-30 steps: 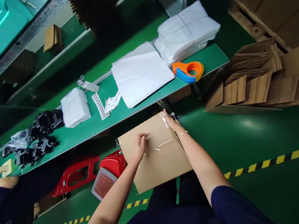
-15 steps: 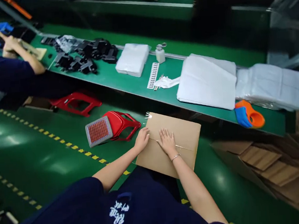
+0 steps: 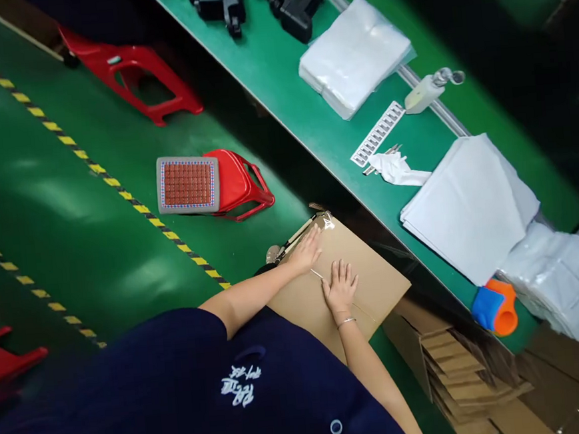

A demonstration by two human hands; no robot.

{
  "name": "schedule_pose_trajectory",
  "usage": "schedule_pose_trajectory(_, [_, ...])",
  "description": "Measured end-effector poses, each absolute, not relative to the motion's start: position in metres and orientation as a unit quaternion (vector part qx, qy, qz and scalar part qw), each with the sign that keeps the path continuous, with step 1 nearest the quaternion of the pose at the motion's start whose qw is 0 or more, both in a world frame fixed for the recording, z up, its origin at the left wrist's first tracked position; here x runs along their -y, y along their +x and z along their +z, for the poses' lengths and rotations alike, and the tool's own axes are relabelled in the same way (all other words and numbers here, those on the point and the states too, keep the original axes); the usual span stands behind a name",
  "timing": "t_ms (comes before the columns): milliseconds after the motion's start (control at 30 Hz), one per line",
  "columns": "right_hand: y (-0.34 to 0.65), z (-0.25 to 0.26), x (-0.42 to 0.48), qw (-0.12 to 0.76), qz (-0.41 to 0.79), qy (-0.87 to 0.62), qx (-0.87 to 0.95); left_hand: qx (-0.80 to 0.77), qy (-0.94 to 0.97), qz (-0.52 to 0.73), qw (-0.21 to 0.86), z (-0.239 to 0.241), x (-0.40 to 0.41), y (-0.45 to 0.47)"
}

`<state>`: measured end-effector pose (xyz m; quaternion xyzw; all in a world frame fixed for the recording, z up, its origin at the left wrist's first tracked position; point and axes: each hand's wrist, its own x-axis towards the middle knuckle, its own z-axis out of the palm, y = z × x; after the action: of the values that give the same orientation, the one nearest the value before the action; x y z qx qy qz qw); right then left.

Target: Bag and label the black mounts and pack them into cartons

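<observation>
A brown cardboard box (image 3: 373,264) stands in front of my body, its top flaps folded inward and meeting at a narrow seam. My left hand (image 3: 306,250) lies flat near the left edge of the top, fingers stretched out. Spread over the flap by the seam, my right hand (image 3: 341,288) presses down palm first; a thin bracelet (image 3: 346,321) circles that wrist. Shiny clear tape (image 3: 328,221) shows at the box's far left corner. Neither hand grips anything.
A green workbench (image 3: 307,132) holds plastic bags (image 3: 357,54), white sheets (image 3: 472,206), a bottle (image 3: 424,94), an orange-and-blue tape dispenser (image 3: 496,308) and black parts (image 3: 298,15). A red stool (image 3: 231,181) with a cushion (image 3: 188,185) stands left; folded cardboard (image 3: 456,364) lies right.
The view has swung leftward and tilted, so the bench now runs diagonally. My left hand has moved from the box's left edge further onto its top; my right hand stays flat on it.
</observation>
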<state>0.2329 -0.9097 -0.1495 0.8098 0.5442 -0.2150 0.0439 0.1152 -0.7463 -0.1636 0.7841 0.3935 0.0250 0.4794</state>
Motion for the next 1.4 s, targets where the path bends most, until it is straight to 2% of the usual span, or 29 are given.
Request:
schedule_pose_trajectory(167, [0.239,-0.153,0.913,0.071,-0.204,0.807,-0.549,-0.474,0.596,-0.009,0.648,-0.182,0.729,0.117])
schedule_pose_trajectory(367, [0.237,-0.147,0.911,0.064,-0.215,0.815,-0.533,-0.534,0.504,-0.006,0.678,-0.204,0.700,0.115])
schedule_pose_trajectory(467, [0.248,-0.132,0.903,0.016,-0.244,0.808,-0.537,-0.577,0.493,0.064,0.647,-0.200,0.690,0.062])
schedule_pose_trajectory(533, [0.273,-0.120,0.882,-0.054,-0.283,0.788,-0.544,-0.622,0.497,0.176,0.578,-0.192,0.710,0.003])
schedule_pose_trajectory(600, [0.307,-0.111,0.844,-0.134,-0.319,0.765,-0.543,-0.684,0.462,0.308,0.472,-0.180,0.759,-0.053])
schedule_pose_trajectory(667, [0.339,-0.109,0.794,-0.174,-0.358,0.741,-0.541,-0.746,0.368,0.362,0.421,-0.171,0.829,-0.086])
schedule_pose_trajectory(800, [0.365,-0.121,0.708,-0.129,-0.530,0.665,-0.510,-0.764,0.205,0.297,0.536,-0.172,0.946,-0.068])
schedule_pose_trajectory(933, [0.351,-0.134,0.680,-0.061,-0.641,0.626,-0.440,-0.682,0.259,0.309,0.610,-0.180,0.960,-0.019])
schedule_pose_trajectory(1233, [0.335,-0.130,0.680,-0.091,-0.628,0.638,-0.435,-0.643,0.218,0.378,0.629,-0.175,0.911,0.001])
schedule_pose_trajectory(1400, [0.316,-0.142,0.669,-0.065,-0.557,0.725,-0.399,-0.645,0.126,0.395,0.642,-0.178,0.908,0.008])
